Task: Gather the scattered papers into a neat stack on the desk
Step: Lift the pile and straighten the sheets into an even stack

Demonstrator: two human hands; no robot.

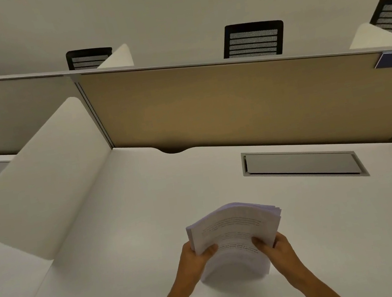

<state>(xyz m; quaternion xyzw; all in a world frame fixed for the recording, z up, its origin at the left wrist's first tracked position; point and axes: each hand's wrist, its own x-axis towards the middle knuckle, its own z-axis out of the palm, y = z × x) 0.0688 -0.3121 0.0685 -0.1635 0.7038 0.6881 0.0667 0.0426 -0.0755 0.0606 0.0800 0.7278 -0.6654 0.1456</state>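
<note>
A broad white laminate desk (131, 235) spreads out beneath and all around the fingers. Far beyond the fingertips, a tan fabric-covered partition panel (234, 106) stands along the desk's back edge, with a black mesh-backed office chair (253, 40) showing above it. A white curved side divider (48, 177) rises well out to the left of the left-hand fingers. Ahead and to the right of the right-hand fingers, a grey rectangular metal cable hatch (302, 163) sits flush in the desk top. Between the two sets of fingers, a thick bowed stack of white printed paper sheets (236, 229) stands roughly on its lower edge over the desk; whether that edge touches the surface is unclear. The left hand (194, 260) clasps the stack's left edge, thumb across the front sheet. The right hand (273, 246) clasps the right edge the same way.
</note>
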